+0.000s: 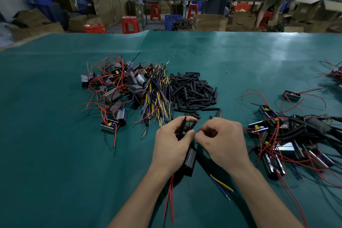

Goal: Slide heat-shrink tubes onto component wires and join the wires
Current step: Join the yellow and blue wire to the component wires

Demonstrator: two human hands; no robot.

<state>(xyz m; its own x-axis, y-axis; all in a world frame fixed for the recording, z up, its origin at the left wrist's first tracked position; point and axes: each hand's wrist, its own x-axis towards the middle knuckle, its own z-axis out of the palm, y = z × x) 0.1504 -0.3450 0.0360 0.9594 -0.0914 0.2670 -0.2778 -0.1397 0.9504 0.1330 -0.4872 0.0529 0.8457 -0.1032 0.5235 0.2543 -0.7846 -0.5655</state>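
Note:
My left hand (171, 142) grips a black boxy component (190, 160) and pinches thin black heat-shrink tubes (185, 123) that stick up between its fingers. My right hand (222, 140) meets it, fingers curled, pinching a wire end at the left thumb tip. Red wires (171, 196) hang from under the left wrist. A blue and yellow wire pair (220, 185) trails on the green table (55, 163) below the right hand. What sits between the fingertips is mostly hidden.
Ahead lie a heap of components with red wires (114, 89), a bundle of blue-yellow wires (159, 96) and a pile of black heat-shrink tubes (192, 90). A heap of components with wires (288, 139) lies right. Beyond the table are boxes, red stools and people.

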